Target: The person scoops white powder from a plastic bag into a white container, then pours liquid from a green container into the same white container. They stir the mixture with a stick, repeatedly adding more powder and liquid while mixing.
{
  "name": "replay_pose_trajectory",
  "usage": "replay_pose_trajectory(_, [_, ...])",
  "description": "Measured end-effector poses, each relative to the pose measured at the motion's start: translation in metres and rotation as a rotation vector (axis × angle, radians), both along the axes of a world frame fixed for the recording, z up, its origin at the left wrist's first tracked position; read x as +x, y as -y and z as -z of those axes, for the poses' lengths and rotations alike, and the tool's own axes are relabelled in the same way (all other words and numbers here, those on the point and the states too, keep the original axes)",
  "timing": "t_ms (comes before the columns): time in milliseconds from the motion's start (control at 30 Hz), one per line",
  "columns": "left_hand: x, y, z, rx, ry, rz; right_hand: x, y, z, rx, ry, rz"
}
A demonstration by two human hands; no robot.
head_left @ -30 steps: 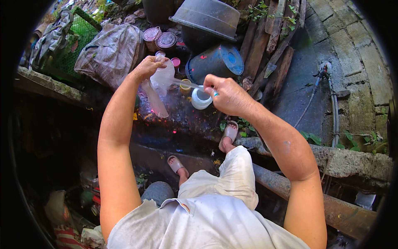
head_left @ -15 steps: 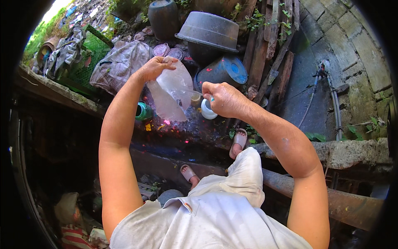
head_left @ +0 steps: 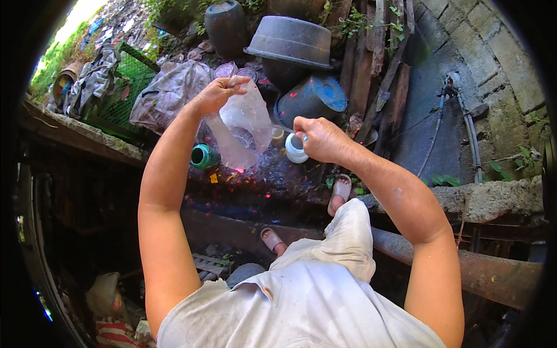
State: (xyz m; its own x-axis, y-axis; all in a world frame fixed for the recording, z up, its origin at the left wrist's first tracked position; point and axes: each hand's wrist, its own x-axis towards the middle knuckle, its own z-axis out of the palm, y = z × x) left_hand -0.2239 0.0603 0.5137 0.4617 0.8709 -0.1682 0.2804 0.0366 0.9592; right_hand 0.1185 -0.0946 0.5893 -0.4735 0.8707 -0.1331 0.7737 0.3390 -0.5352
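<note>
My left hand [head_left: 219, 94] is raised and pinches the top edge of a thin, translucent whitish sheet [head_left: 250, 109]. It hangs down with a ragged lower edge and an opening near its middle. My right hand [head_left: 319, 139] is closed to the right of the sheet, fingers curled round a thin pale stick-like thing [head_left: 282, 126] whose exact kind I cannot make out. Just below the right fist stands a white open-mouthed jar [head_left: 296, 154]. A green jar [head_left: 204, 156] lies on its side, left of the sheet's lower end.
A small tan container [head_left: 278, 137] stands beside the white jar. Behind are a grey basin [head_left: 290, 43], a blue drum [head_left: 307, 103] and a whitish sack [head_left: 171, 95]. Old planks [head_left: 362, 64] lean at the right. Petals litter the dark wet ground around my sandalled feet.
My right hand has moved slightly right, away from the sheet, with the thin stick-like thing. The sheet has swung a little and still hangs from my left hand.
</note>
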Motion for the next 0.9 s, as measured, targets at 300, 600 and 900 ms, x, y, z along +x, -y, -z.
replay_pose_trajectory(300, [-0.016,0.000,0.032,0.121,-0.095,-0.028,-0.017,0.001,-0.013,0.005,0.028,0.010])
replay_pose_trajectory(600, [-0.017,0.009,0.025,0.095,-0.166,-0.120,-0.018,-0.005,-0.010,0.027,-0.005,0.065])
replay_pose_trajectory(900, [-0.008,0.020,0.006,0.269,-0.319,-0.013,-0.059,-0.037,0.022,0.139,-0.083,-0.085])
